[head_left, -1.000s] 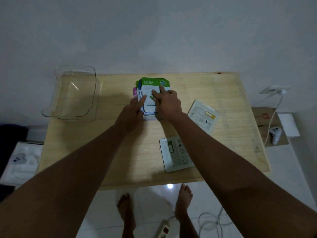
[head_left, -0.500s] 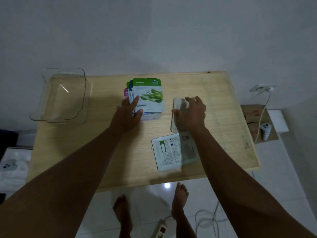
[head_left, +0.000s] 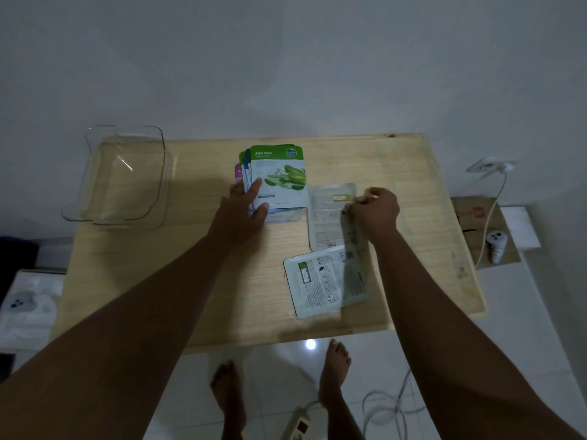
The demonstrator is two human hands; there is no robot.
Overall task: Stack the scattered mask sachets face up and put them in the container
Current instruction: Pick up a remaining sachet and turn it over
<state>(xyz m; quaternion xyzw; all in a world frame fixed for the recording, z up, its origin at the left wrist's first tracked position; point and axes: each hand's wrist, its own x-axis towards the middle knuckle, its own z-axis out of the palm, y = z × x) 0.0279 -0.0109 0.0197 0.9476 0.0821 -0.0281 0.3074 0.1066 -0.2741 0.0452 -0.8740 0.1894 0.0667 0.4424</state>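
Observation:
A stack of mask sachets [head_left: 279,179] lies face up at the middle back of the wooden table [head_left: 158,281], a green Aloe Vera one on top. My left hand [head_left: 244,208] rests flat on the stack's near left corner. Just right of the stack, a sachet [head_left: 327,217] lies back side up, and my right hand [head_left: 374,211] pinches its right edge. Another back-side-up sachet [head_left: 324,281] sits nearer the front edge, its far end under the pinched one. The clear plastic container [head_left: 120,176] stands empty at the back left corner.
The table's right half is bare wood. On the floor to the right lie a cardboard piece [head_left: 486,230] with a white controller [head_left: 495,242] and a cable. A power strip [head_left: 295,423] lies below the front edge by my feet.
My right hand left the stack, reached right, and dragged the far-right sachet in beside the stack, now pinching its edge. My left hand stayed on the stack.

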